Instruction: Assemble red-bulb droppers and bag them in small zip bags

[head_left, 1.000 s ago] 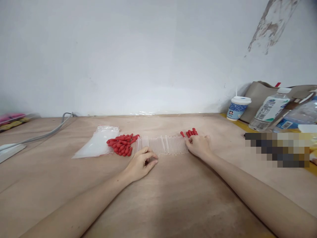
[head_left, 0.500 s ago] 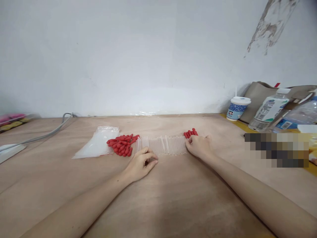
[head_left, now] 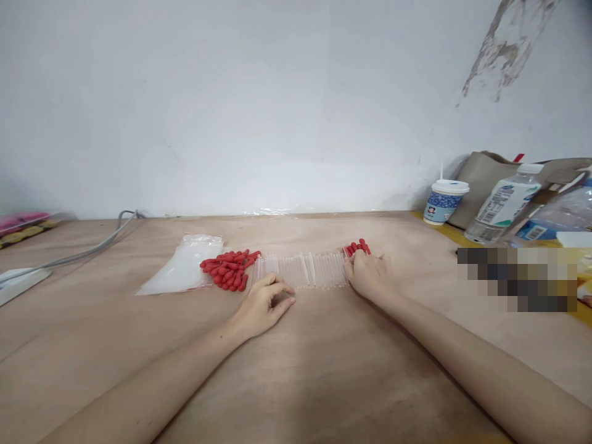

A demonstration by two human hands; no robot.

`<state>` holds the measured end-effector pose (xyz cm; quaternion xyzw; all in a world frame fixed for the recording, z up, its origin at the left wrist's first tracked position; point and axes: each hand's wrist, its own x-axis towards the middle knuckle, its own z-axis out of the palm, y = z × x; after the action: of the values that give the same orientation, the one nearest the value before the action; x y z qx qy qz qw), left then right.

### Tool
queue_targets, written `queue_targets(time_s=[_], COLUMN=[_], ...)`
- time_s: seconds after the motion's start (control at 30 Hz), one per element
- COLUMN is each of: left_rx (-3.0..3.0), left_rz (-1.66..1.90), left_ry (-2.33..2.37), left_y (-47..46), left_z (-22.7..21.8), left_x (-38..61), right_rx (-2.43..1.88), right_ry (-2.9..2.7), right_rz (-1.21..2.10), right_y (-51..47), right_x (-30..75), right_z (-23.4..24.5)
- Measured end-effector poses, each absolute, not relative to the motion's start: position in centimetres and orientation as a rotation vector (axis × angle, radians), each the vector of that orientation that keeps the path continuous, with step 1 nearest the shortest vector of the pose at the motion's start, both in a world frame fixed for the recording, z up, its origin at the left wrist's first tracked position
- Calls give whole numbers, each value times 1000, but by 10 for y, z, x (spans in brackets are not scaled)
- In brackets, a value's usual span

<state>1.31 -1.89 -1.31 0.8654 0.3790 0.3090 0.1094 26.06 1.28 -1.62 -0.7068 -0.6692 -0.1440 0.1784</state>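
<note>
Right hand (head_left: 369, 276) is at the right end of the row of clear tubes (head_left: 308, 270), fingers curled down there, but tbh I can't tell if they're actually pinching one. Just past those fingers, a few red bulbs (head_left: 356, 246). Left of that grip, the left hand (head_left: 263, 307) sits loosely curled at the row's near edge, thumb and fingertips apart. Further left there's a pile of red bulbs (head_left: 227, 272), then a plastic bag (head_left: 180, 268).
</note>
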Motion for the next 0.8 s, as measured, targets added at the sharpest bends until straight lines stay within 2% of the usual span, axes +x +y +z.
queue_targets(time_s=[0.17,0.33,0.4,0.53,0.8], left_rx=[2632,2661,2680,2783,2882], left_rz=[1175,1137,991,742,584], left_ry=[1421,1782,1857,1693,1583], left_y=[-7,28,42,58,61], left_z=[3,34,42,44,37], left_x=[4,-45,-71,-106,-102], right_rx=[-1449,-1119,-1065,-1044,-1047], right_ry=[-2016,-2165,-2179,-2182,-2182], right_rz=[-428,-290,-296,-344,-367], right_y=[1,-9,-10,-8,-7], right_x=[248,238,238,239,239], right_z=[-26,-33,-34,-35,-35])
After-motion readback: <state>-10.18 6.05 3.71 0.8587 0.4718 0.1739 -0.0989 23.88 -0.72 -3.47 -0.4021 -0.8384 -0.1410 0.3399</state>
